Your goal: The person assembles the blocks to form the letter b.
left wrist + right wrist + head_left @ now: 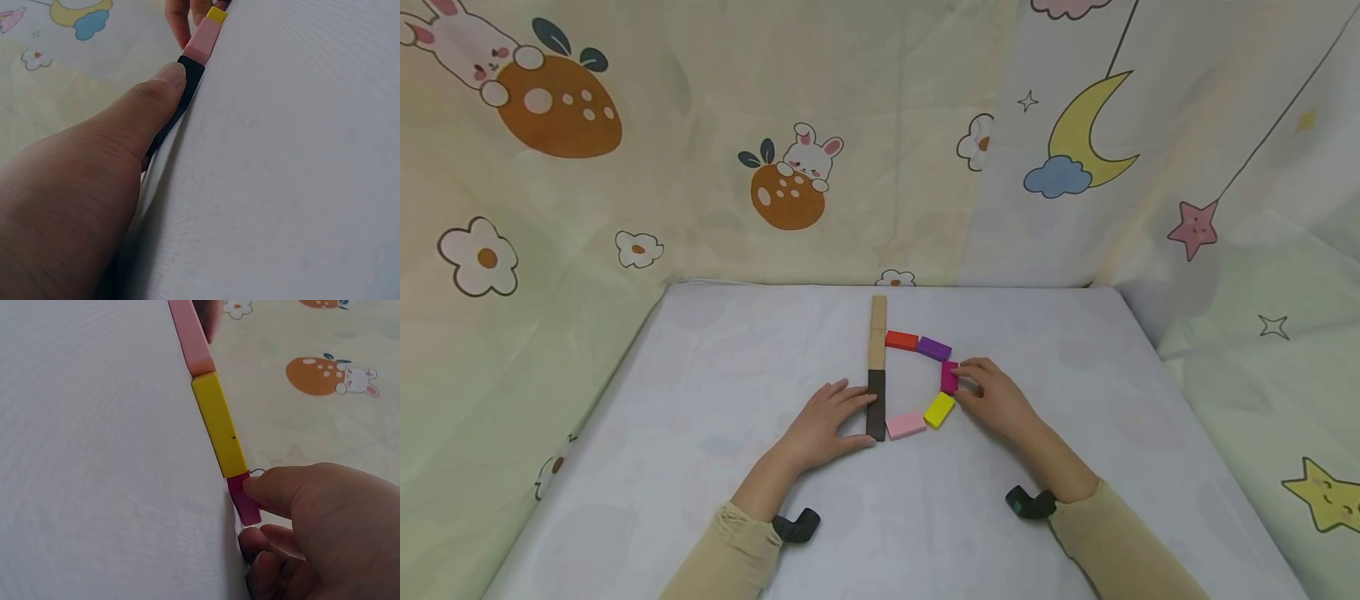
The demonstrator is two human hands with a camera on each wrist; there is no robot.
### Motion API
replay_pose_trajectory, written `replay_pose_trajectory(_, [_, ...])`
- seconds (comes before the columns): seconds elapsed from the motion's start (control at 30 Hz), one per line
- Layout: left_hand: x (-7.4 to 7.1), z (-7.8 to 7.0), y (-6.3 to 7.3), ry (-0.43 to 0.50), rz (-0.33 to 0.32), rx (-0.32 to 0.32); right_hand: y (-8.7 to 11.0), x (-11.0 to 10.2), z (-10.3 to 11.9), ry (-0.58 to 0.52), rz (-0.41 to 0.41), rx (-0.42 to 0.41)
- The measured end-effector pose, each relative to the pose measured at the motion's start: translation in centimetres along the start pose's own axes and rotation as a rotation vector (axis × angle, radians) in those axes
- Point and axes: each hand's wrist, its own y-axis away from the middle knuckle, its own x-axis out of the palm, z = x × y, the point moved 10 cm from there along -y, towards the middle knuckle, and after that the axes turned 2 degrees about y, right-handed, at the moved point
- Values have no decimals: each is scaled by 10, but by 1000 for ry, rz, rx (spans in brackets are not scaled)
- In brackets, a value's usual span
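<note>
My right hand [1000,402] pinches a magenta block [948,377] between thumb and fingertips, where it touches the upper end of a yellow block [939,411]. The left hand [822,427] rests with extended fingers on a dark, nearly black block [876,421]; its thumb touches the near end. Above the dark block, wood-coloured blocks [877,333] continue the straight column. A red block [902,340], a purple block [935,348] and a pink block [906,426] complete a curve on the column's right side, with the magenta and yellow ones. Together they outline a D-like shape.
A white cloth covers the table [700,375]. Printed fabric walls [865,67] with rabbits, flowers and a moon surround it at the back and both sides. Black devices sit at the left wrist [797,527] and the right wrist [1030,503].
</note>
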Motion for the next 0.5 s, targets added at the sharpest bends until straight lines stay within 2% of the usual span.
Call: replay_pose_trajectory(0.5, [0,-3,0,-36,-30,6,-1,2,-4,9,9,-4])
